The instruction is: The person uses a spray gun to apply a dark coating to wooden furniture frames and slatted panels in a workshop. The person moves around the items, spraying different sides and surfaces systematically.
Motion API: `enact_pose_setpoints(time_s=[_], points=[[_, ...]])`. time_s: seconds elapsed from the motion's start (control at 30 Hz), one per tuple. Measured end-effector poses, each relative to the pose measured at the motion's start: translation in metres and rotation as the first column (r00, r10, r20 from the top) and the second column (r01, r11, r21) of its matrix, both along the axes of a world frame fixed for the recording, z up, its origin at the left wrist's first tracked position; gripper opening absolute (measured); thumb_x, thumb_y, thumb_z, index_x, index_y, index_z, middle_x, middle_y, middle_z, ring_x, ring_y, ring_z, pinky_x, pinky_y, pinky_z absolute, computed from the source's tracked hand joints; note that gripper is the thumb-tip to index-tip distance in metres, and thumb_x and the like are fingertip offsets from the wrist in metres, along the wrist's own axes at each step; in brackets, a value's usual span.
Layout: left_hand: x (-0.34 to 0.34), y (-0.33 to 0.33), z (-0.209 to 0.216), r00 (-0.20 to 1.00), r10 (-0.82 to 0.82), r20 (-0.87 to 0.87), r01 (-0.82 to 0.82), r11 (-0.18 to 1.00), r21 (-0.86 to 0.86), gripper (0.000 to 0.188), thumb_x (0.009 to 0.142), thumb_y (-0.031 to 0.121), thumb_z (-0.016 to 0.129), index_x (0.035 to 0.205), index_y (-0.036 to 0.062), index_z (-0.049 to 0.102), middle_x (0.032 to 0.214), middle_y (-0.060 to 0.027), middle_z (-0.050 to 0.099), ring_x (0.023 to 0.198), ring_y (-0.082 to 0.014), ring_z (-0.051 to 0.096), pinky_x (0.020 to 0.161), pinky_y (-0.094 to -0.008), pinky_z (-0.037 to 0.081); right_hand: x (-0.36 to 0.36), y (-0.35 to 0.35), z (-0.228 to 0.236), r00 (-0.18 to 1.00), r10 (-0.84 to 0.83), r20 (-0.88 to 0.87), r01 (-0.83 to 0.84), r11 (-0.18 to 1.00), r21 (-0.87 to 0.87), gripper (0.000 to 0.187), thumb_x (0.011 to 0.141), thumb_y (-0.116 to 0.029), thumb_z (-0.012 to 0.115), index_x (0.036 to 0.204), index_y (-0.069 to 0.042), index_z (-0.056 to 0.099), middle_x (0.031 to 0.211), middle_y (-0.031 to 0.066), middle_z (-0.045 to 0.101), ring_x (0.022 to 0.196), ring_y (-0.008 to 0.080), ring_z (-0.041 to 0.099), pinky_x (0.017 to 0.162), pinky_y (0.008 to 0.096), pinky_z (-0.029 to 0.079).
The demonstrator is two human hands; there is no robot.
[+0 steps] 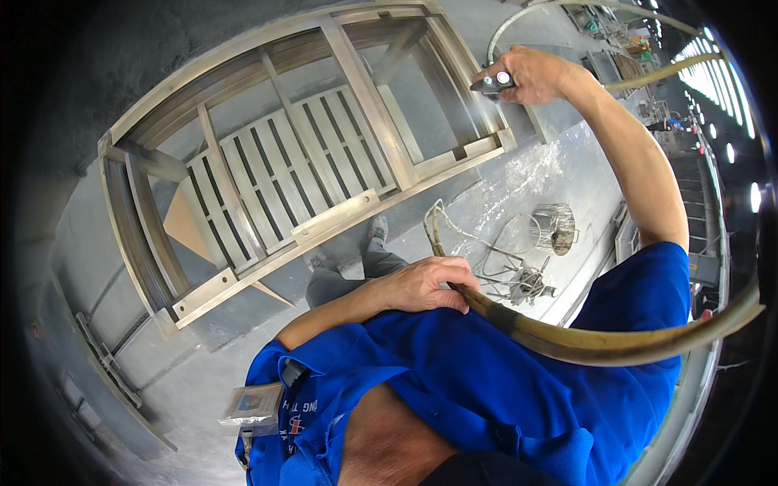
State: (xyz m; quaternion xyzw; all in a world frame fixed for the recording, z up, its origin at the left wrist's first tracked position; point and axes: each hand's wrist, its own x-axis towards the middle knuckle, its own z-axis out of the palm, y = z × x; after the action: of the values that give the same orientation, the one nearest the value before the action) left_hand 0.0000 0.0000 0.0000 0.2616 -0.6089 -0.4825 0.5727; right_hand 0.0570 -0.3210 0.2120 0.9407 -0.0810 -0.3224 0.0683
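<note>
The right hand is gripping a spray gun at the far wooden frame; the left hand is clasping the hose, best kept slack and clear.

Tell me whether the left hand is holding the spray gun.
No. The left hand grips the hose; the right hand holds the spray gun.

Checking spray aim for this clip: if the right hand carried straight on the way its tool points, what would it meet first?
The right hand grips a spray tool aimed left, toward the metal frame. Going on, it would likely meet the frame's right-hand upright bar first, though depth is hard to judge here.
</note>
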Motion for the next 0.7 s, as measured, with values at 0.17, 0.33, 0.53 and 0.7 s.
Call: enact_pose_setpoints(time_s=[0.17, 0.33, 0.53, 0.7], points=[[0.012, 0.013, 0.000, 1.000, 0.002, -0.021, -0.002, 1.000, -0.011, 0.034, 0.091, 0.017, 0.080, 0.122, 0.0086, 0.070, 0.112, -0.0086, 0.066, 0.105, -0.0299, 0.066, 0.090, -0.0397, 0.052, 0.042, -0.046, -0.027, 0.932, 0.063, 0.356, -0.025, 0.994, -0.110, 0.050, 0.091, -0.005, 0.069, 0.139, -0.020, 0.067, 0.113, 0.0194, 0.075, 0.099, 0.0411, 0.072, 0.093, 0.0477, 0.058], [0.010, 0.021, 0.002, 0.998, 0.055, 0.012, -0.055, 0.998, -0.003, 0.038, 0.092, 0.026, 0.081, 0.123, 0.0077, 0.069, 0.107, -0.0116, 0.067, 0.102, -0.0315, 0.067, 0.087, -0.0416, 0.053, 0.043, -0.066, 0.007, 0.839, 0.176, 0.515, -0.137, 0.984, -0.114, 0.039, 0.092, -0.017, 0.061, 0.131, -0.015, 0.068, 0.110, 0.0197, 0.076, 0.098, 0.0408, 0.073, 0.083, 0.0494, 0.060], [0.015, 0.015, 0.007, 0.999, -0.034, -0.037, 0.032, 0.998, -0.052, 0.038, 0.092, 0.026, 0.081, 0.123, 0.0073, 0.069, 0.107, -0.0114, 0.067, 0.102, -0.0313, 0.067, 0.088, -0.0414, 0.053, -0.044, -0.012, 0.048, 0.973, -0.004, 0.232, 0.003, 1.000, 0.006, 0.048, 0.089, -0.006, 0.070, 0.136, -0.017, 0.069, 0.113, 0.0192, 0.076, 0.100, 0.0384, 0.074, 0.092, 0.0461, 0.059], [0.015, 0.008, 0.010, 0.990, -0.130, -0.049, 0.125, 0.988, -0.091, 0.040, 0.089, 0.021, 0.084, 0.123, 0.0074, 0.069, 0.110, -0.0111, 0.068, 0.103, -0.0307, 0.068, 0.089, -0.0400, 0.054, -0.084, 0.006, 0.059, 0.986, -0.122, 0.118, 0.119, 0.992, 0.030, 0.042, 0.092, -0.009, 0.068, 0.134, -0.018, 0.071, 0.116, 0.0176, 0.076, 0.103, 0.0373, 0.073, 0.094, 0.0472, 0.059]])
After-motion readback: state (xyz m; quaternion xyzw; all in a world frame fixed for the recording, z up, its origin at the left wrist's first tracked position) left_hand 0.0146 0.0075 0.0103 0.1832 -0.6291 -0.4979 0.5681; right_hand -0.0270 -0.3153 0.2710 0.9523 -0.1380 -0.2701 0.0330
